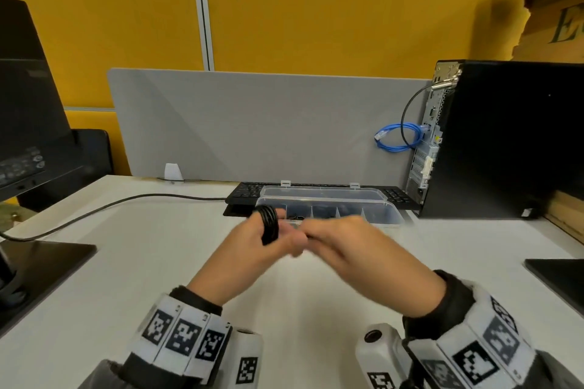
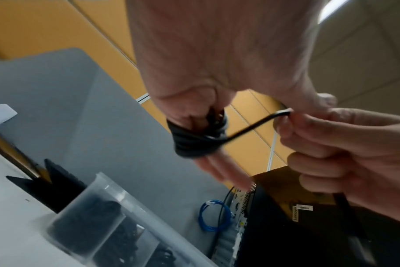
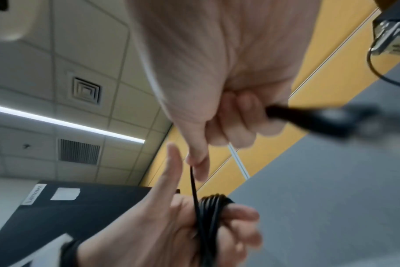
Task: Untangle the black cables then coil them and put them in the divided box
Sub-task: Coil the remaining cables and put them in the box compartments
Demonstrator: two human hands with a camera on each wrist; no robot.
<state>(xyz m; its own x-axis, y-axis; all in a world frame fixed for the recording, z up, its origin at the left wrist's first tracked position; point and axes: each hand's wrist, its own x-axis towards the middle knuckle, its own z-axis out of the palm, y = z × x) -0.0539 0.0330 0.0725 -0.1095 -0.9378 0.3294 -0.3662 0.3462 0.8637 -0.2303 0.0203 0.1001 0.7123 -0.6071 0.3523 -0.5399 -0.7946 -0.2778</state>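
A black cable is wound in several turns into a coil [image 1: 270,224] around the fingers of my left hand [image 1: 252,246], which is raised above the desk. In the left wrist view the coil [image 2: 194,142] sits round the fingers, with one strand [image 2: 251,126] running to my right hand [image 2: 343,153]. My right hand [image 1: 335,240], blurred, pinches that strand close beside the left hand. The right wrist view shows the strand [image 3: 193,184] going down to the coil [image 3: 210,216] and a blurred plug end [image 3: 320,119] sticking out of the right fist. The clear divided box [image 1: 395,218] stands open just behind, with dark cables in its compartments.
A black keyboard [image 1: 246,196] lies behind the box. A black PC tower [image 1: 505,136] with a blue cable [image 1: 398,136] stands at the right. A monitor base [image 1: 38,268] sits at the left, and another cable [image 1: 126,202] crosses the desk. A grey divider [image 1: 252,123] closes the back.
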